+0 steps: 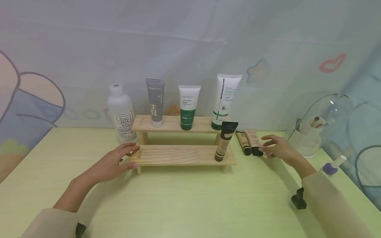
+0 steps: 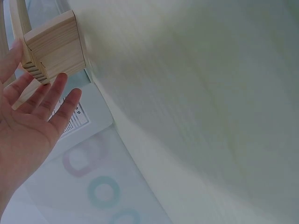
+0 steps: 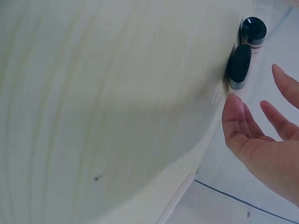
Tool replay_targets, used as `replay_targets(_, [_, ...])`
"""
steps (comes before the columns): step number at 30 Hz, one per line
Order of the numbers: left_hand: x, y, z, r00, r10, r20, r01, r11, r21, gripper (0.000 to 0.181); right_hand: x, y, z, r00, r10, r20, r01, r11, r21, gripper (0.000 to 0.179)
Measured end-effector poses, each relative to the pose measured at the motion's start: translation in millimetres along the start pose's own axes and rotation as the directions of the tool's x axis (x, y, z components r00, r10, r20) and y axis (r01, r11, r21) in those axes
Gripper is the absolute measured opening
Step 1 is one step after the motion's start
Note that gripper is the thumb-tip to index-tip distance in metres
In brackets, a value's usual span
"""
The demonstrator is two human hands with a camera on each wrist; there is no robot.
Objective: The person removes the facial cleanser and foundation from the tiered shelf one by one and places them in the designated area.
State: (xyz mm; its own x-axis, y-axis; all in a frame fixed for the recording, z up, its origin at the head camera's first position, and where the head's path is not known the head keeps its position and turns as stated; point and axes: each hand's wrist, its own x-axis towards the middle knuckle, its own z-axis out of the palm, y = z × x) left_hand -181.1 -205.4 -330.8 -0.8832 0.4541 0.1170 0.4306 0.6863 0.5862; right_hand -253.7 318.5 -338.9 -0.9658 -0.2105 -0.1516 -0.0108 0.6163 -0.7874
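Apparently at the reaching step: left hand [image 1: 114,162] grips the wooden rack [image 1: 172,155] by its end; right hand [image 1: 276,148], loosely open, is just beside the pinkish BB tube [image 1: 253,140] lying right of the rack; lifting it would call for a pinch

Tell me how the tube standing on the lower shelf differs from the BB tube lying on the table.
The standing tube rests cap-down on the lower shelf; the BB tube lies flat on the table. The standing tube's flat end is black; the BB tube's is pale beige. The right hand is beside the BB tube, not the standing tube. Both have black caps.
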Motion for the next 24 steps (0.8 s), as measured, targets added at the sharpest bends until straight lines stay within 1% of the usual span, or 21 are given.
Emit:
replay_targets(6, [0.0,-0.4,-0.2,1.000,0.002,0.003,-0.002,1.000,-0.003,0.059,-6.5,-4.2,-3.5,0.999,-0.037,0.008,0.037,0.998,-0.043,0.062])
replay_targets(12, [0.4,-1.2,0.2,1.000,0.007,0.005,-0.007,1.000,0.001,0.059,-13.2,-10.9,-2.5,0.995,-0.096,0.018,0.097,0.993,-0.061,0.063])
replay_targets(18, [0.7,-2.2,0.8,1.000,0.003,0.002,-0.003,1.000,0.001,0.059,-19.2,-25.8,5.6,0.989,-0.142,0.038,0.144,0.988,-0.057,0.063])
replay_targets(24, [0.5,-2.6,1.2,1.000,0.002,0.001,-0.002,1.000,0.004,0.058,-23.6,-41.4,17.5,0.977,-0.203,0.065,0.206,0.977,-0.054,0.061])
